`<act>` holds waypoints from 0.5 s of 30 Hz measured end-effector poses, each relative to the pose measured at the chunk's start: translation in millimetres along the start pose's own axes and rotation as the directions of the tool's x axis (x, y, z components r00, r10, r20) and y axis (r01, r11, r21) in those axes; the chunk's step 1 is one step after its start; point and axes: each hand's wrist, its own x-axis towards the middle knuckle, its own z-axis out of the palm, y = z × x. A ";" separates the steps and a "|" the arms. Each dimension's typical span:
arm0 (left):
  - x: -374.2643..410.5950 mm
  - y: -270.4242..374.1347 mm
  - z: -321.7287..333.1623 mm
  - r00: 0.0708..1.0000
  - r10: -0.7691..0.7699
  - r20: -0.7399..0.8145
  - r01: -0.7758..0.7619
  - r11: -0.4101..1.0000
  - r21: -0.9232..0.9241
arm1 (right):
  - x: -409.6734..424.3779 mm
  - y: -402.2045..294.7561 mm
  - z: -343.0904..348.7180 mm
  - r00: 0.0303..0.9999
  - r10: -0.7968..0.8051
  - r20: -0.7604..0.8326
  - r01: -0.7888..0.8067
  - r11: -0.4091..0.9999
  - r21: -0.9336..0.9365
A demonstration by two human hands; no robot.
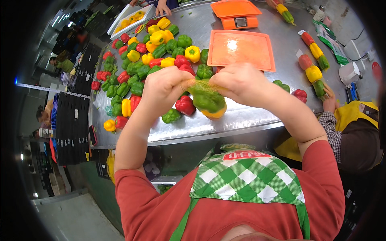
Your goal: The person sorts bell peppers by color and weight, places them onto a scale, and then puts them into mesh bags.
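My left hand [166, 86] and my right hand [239, 86] each pinch one side of a yellow mesh net bag [206, 86] above the metal table. In the net hangs a green bell pepper [208, 101], with a yellow bell pepper [214, 114] beneath it. A red bell pepper [185, 105] and a green bell pepper [171, 116] lie on the table to the left of the net. Beyond my right hand, an orange tray [241, 49] rests on a scale, its lower edge partly hidden by that hand.
Loose bell peppers [137, 67] spread over the table's left half. Another orange scale [239, 15] stands at the back. Netted pepper packs [315, 49] lie at the right, where a co-worker's hand [330, 101] touches one. A white foam box [132, 21] of yellow peppers stands back left.
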 end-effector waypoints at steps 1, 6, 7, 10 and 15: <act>2.8 6.6 -2.4 0.995 0.095 -0.006 -0.094 0.991 0.099 | 4.4 -4.7 -12.1 0.995 -0.091 -0.031 0.088 0.991 -0.102; 32.5 23.6 8.4 0.969 -0.068 -0.238 0.009 0.971 -0.240 | 24.5 -2.8 -9.5 0.963 0.246 -0.113 -0.170 0.875 0.453; 36.5 26.0 6.6 0.965 -0.049 -0.259 -0.012 0.974 -0.228 | 27.1 -4.0 -15.1 0.938 0.327 -0.113 -0.218 0.812 0.542; 44.9 28.6 8.6 0.943 0.009 -0.334 -0.089 0.970 -0.227 | 29.8 -6.0 -23.9 0.894 0.444 -0.058 -0.265 0.629 0.731; 58.6 5.8 40.0 0.904 -0.144 -0.403 -0.178 0.730 -0.660 | 35.2 4.1 -29.9 0.856 0.506 -0.101 -0.282 0.622 0.730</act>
